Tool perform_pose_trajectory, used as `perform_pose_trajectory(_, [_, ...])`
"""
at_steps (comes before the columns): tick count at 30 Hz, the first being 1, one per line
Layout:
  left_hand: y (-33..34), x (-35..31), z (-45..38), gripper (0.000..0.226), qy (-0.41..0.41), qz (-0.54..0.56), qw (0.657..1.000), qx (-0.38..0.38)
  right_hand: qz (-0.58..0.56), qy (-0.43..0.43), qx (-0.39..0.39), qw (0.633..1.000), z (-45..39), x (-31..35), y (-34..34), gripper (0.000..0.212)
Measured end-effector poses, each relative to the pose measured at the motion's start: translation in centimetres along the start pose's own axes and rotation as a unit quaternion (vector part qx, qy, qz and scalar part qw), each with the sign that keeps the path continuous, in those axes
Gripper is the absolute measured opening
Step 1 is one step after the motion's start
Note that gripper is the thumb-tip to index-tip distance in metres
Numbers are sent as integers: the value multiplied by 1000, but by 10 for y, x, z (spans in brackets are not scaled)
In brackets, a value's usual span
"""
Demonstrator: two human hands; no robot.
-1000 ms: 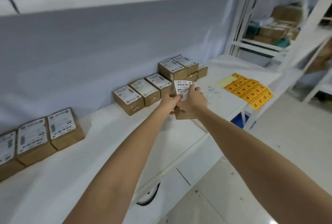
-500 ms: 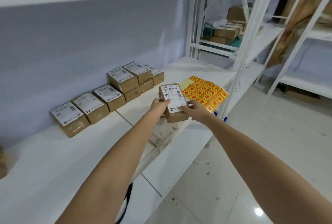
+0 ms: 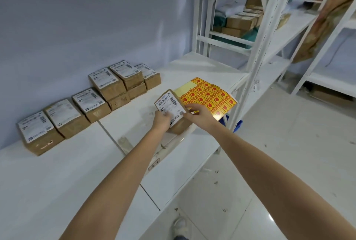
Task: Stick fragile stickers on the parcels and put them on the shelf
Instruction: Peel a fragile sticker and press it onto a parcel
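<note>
Small brown cardboard parcel with a white shipping label (image 3: 170, 108) has come down to the near edge of the white shelf board (image 3: 63, 178), just left of the yellow sheet of red-and-yellow fragile stickers (image 3: 209, 95). A second ago it was up by the back row of boxes, half a second ago carried in mid-air in front of the sheet; now its base looks set on or just at the shelf lip, can't tell if fully resting.

Left hand (image 3: 161, 120) holds the parcel's near-left corner, fingers curled over the label, thumb side hidden. Right hand (image 3: 200, 113) has shifted: earlier it gripped the parcel's right side, now its fingers are relaxed and stretched rightward along the parcel's right edge toward the sheet's near-left corner. Whether they touch a sticker can't be told; something small and yellow shows at the fingertips.

Judgement: parcel is staged for labelling, next step is peeling one sticker. No fragile sticker visible on this parcel yet.

Row of similar labelled brown boxes (image 3: 81, 108) sits along the far wall, left of the hands, some stacked two high. The view has also swung right and down, showing more floor.
</note>
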State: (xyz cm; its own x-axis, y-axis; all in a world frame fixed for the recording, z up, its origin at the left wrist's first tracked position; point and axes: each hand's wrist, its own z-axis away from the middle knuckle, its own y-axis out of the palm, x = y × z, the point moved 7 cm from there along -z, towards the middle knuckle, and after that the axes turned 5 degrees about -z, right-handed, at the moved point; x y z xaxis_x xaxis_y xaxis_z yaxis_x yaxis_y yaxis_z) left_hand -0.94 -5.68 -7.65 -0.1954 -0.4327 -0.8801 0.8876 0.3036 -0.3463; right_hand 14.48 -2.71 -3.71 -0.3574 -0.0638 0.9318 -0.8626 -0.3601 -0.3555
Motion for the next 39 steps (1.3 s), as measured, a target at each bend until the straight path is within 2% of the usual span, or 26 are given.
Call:
perform_pose_trajectory(4, [5,-3,-14,38,14,-9,999,-47,0,-13,-7,1000,-32,-1,-2,46])
perform_pose_trajectory(8, [3,-8,-21,37,55,-102,984,-132,30,-80,2,996,-57,15,-6,47])
perform_pose_trajectory(10, [-2,-14,-21,41,97,-100,977,-161,55,-104,37,992,-63,18,-2,48])
perform_pose_trajectory(13, [-11,-26,-19,45,130,-55,976,-167,61,-106,110,986,-69,10,6,52])
perform_pose_trajectory(18, [-11,-34,-8,51,209,-200,941,-178,45,-164,197,965,-70,5,19,53])
perform_pose_trajectory(22, [-13,-26,-3,59,209,-253,926,-187,2,-184,247,951,-75,3,16,40])
perform_pose_trajectory(27, [-17,-27,0,50,184,-263,926,-201,-29,-129,278,952,-102,-7,-6,19])
perform_pose_trajectory(30, [-22,-31,0,46,161,-269,922,-228,9,-147,294,944,-123,-13,-24,14])
perform_pose_trajectory(36, [-18,-41,0,43,97,-234,935,-249,36,-180,344,921,-160,-31,-56,19])
perform_pose_trajectory(39, [-18,-51,-2,40,50,-276,922,-268,53,-197,363,909,-172,-35,-65,11])
